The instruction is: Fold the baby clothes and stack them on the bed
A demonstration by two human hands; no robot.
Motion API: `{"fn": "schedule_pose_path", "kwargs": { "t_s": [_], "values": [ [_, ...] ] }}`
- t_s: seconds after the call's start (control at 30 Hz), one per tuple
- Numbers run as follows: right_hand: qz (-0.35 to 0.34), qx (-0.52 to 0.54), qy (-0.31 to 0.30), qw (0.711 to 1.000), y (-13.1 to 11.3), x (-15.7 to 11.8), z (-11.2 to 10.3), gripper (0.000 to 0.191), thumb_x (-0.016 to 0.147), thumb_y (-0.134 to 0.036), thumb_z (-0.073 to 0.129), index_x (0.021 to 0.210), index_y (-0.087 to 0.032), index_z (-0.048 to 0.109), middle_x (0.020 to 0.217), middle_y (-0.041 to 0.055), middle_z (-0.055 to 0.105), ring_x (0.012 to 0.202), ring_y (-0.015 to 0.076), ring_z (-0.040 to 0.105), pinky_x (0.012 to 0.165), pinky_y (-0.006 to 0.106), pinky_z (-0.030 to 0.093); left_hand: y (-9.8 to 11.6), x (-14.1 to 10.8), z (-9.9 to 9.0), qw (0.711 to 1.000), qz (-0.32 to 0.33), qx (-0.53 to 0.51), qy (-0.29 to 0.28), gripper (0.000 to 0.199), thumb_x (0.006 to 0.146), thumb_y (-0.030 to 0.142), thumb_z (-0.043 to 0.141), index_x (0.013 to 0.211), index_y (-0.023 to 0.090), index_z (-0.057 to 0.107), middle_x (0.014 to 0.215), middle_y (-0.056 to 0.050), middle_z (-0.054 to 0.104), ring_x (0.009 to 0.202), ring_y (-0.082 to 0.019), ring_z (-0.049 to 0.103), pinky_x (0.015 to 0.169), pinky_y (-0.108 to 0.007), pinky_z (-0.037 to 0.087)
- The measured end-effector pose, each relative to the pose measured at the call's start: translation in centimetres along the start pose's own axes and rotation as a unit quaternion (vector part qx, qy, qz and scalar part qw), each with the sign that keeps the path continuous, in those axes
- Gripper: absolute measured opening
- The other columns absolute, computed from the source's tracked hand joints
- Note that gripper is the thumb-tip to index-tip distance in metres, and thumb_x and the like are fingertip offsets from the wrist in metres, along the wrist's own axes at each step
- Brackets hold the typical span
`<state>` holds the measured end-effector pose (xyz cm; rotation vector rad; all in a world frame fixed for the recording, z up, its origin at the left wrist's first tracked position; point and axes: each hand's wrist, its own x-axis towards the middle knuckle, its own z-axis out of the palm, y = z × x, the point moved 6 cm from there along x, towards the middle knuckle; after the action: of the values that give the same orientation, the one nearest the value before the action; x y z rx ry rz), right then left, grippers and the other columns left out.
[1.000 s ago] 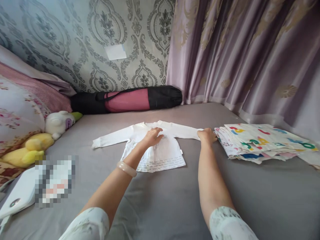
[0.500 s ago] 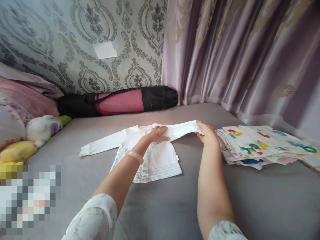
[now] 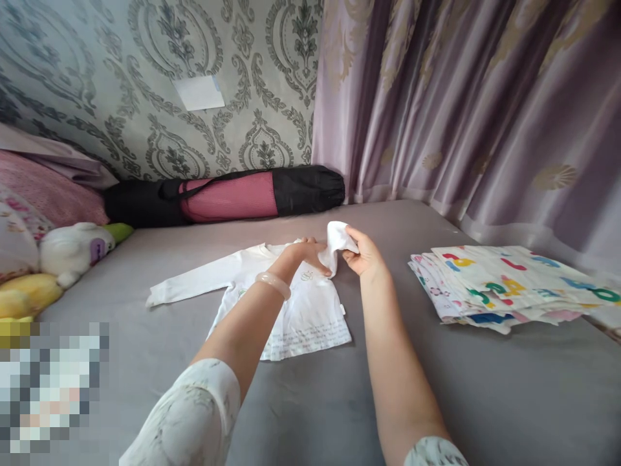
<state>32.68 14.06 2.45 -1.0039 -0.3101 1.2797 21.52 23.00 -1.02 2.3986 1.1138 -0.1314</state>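
Note:
A small white long-sleeved shirt [image 3: 301, 317] lies spread on the grey sheet, with faint printed lines along its hem. Its sleeve on the left stretches out flat. My left hand [image 3: 308, 254] rests on the shirt near the shoulder and collar, thumb and fingers apart, pressing down on the cloth. The cuff end of the other sleeve [image 3: 337, 236] is pinched between the thumb and fingers of my right hand [image 3: 365, 254], which lifts it so the sleeve bends upward beside my left hand.
On the right lies a stack of folded cloths [image 3: 514, 278] with colourful prints. A black and pink long bag [image 3: 228, 197] sits along the wall. Plush toys [image 3: 72, 252] and a pink pillow [image 3: 53, 194] are at the left. A purple curtain [image 3: 436, 97] hangs behind.
My right hand has moved left with the cuff, so the sleeve, straight before, now folds up toward the shirt's body. My left hand stays at the shoulder.

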Motion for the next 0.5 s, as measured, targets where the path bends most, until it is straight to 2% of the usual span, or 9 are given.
{"fn": "schedule_pose_path", "kwargs": {
  "t_s": [0.1, 0.17, 0.27, 0.33, 0.4, 0.47, 0.5],
  "values": [
    [-0.005, -0.041, -0.009, 0.999, 1.1, 0.1, 1.0, 0.009, 0.084, -0.015, 0.061, 0.076, -0.017, 0.058, 0.055, -0.0054, 0.057, 0.039, 0.0039, 0.047, 0.029, 0.012, 0.027, -0.4, -0.5, 0.1, 0.999, 0.014, -0.027, 0.031, 0.108, 0.035, 0.065, 0.083, 0.131, 0.025, 0.054, 0.143, -0.017, 0.044, 0.134, -0.048, 0.029, 0.104, -0.058, 0.032],
    [-0.007, -0.069, 0.004, 0.998, 1.6, 0.3, 1.1, 0.009, 0.082, -0.017, 0.063, 0.075, -0.017, 0.058, 0.055, -0.0056, 0.056, 0.040, 0.0044, 0.048, 0.029, 0.013, 0.026, -0.9, -1.9, -0.1, 0.995, 0.038, -0.068, 0.065, 0.108, 0.041, 0.058, 0.085, 0.137, 0.025, 0.048, 0.144, -0.016, 0.041, 0.135, -0.044, 0.031, 0.106, -0.052, 0.033],
    [-0.015, -0.109, 0.021, 0.994, 2.2, 0.7, 1.3, 0.007, 0.082, -0.020, 0.065, 0.079, -0.017, 0.059, 0.058, -0.0050, 0.058, 0.043, 0.0054, 0.050, 0.030, 0.013, 0.026, -2.9, -5.2, -0.6, 0.966, 0.040, -0.215, 0.136, 0.094, 0.058, 0.047, 0.081, 0.141, 0.023, 0.042, 0.146, -0.016, 0.039, 0.131, -0.034, 0.041, 0.101, -0.041, 0.042],
    [-0.022, -0.146, 0.029, 0.989, 2.8, 0.7, 1.9, 0.006, 0.083, -0.021, 0.064, 0.086, -0.017, 0.060, 0.062, -0.0044, 0.060, 0.046, 0.0067, 0.053, 0.032, 0.013, 0.030, -5.1, -7.7, -0.6, 0.917, 0.001, -0.353, 0.188, 0.078, 0.070, 0.046, 0.075, 0.137, 0.020, 0.046, 0.141, -0.018, 0.045, 0.120, -0.029, 0.053, 0.092, -0.037, 0.048],
    [-0.041, -0.198, 0.025, 0.979, 3.7, 0.5, 2.9, 0.013, 0.084, -0.025, 0.062, 0.095, -0.018, 0.061, 0.070, -0.0028, 0.064, 0.053, 0.0087, 0.058, 0.037, 0.014, 0.037, -7.4, -9.9, 0.0, 0.845, -0.035, -0.477, 0.237, 0.066, 0.077, 0.047, 0.071, 0.131, 0.015, 0.050, 0.128, -0.018, 0.056, 0.105, -0.024, 0.061, 0.087, -0.035, 0.051],
    [-0.063, -0.247, -0.032, 0.967, 5.1, -0.1, 4.6, 0.025, 0.088, -0.035, 0.059, 0.108, -0.020, 0.060, 0.086, 0.0011, 0.069, 0.065, 0.0118, 0.064, 0.047, 0.018, 0.048, -9.1, -11.4, 0.9, 0.779, -0.051, -0.560, 0.277, 0.059, 0.080, 0.049, 0.068, 0.125, 0.013, 0.052, 0.116, -0.017, 0.062, 0.094, -0.019, 0.066, 0.084, -0.034, 0.052],
    [-0.064, -0.266, -0.081, 0.959, 6.0, -0.5, 5.6, 0.033, 0.091, -0.041, 0.055, 0.116, -0.020, 0.058, 0.096, 0.0037, 0.070, 0.073, 0.0134, 0.067, 0.054, 0.020, 0.052, -9.8, -11.8, 1.3, 0.757, -0.058, -0.582, 0.291, 0.058, 0.082, 0.051, 0.067, 0.122, 0.012, 0.053, 0.113, -0.016, 0.064, 0.090, -0.018, 0.066, 0.083, -0.034, 0.053]
  ]
}}
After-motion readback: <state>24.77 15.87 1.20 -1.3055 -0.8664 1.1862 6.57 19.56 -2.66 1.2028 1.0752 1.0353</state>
